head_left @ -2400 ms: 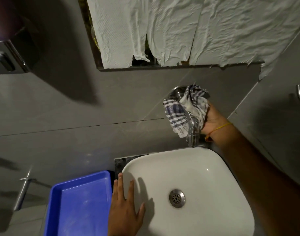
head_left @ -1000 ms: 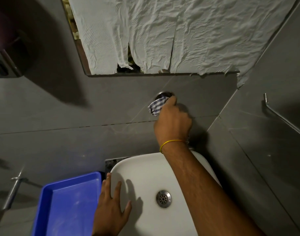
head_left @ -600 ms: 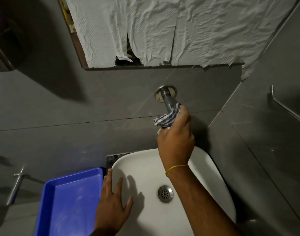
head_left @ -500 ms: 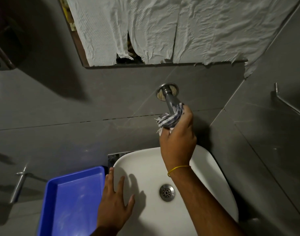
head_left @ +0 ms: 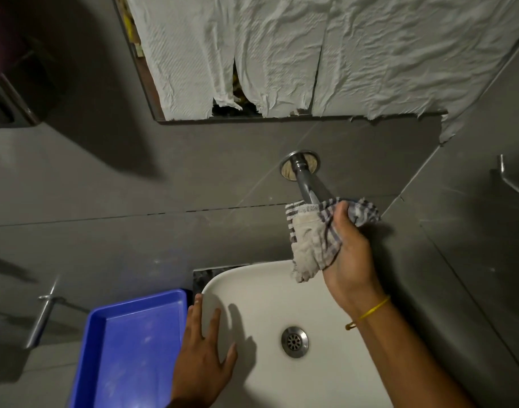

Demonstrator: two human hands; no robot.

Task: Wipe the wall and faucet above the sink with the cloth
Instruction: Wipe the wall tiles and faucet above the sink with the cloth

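Observation:
A chrome faucet (head_left: 306, 182) sticks out of the grey tiled wall (head_left: 164, 184) above a white sink (head_left: 267, 293). My right hand (head_left: 351, 251) is closed around a checked cloth (head_left: 314, 245), wrapped over the faucet's outer end, which is hidden under it. Part of the cloth hangs down towards the basin. My left hand (head_left: 203, 357) lies flat on the sink's left rim, fingers spread, holding nothing. The faucet's wall flange is bare.
A blue plastic tray (head_left: 125, 348) sits left of the sink. Crumpled white paper (head_left: 311, 54) covers a mirror above the faucet. A metal dispenser (head_left: 5, 107) hangs at upper left, a metal bar (head_left: 43, 316) at lower left, another rail (head_left: 514, 184) on the right wall.
My right hand slid the cloth from the wall flange outward along the faucet pipe to its end; more of the cloth now hangs loose. My left hand stayed on the sink rim.

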